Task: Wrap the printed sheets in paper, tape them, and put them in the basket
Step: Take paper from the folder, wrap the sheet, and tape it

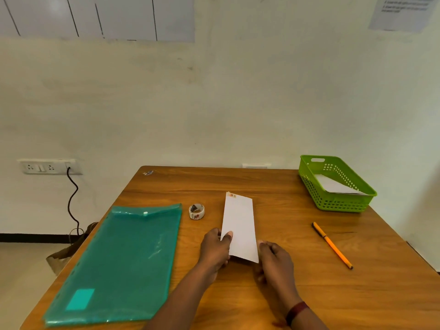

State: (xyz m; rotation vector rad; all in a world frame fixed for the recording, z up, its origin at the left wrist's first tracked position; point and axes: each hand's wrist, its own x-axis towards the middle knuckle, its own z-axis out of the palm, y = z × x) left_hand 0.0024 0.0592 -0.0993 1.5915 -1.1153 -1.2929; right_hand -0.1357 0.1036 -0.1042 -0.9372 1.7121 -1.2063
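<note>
Paper folded into one long, narrow white packet (pixel 239 225) lies on the grained wooden surface (pixel 273 182). Both hands pinch its near end: the left hand (pixel 215 250) has its thumb on top, the right hand (pixel 276 263) grips the corner. One patterned tape roll (pixel 196 211) sits just left. One perforated green plastic basket (pixel 338 203), far right, holds another white packet (pixel 333 184).

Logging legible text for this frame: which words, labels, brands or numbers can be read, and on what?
No text is legible.
Sheet on the wall: printed lines, too blurred.
Tape roll: printed pattern, no readable words.
Tape strip on the wrapped packet: coloured marks, too small.
Sticker on the table: too small.
Label patch on the teal folder: looks blank.
</note>
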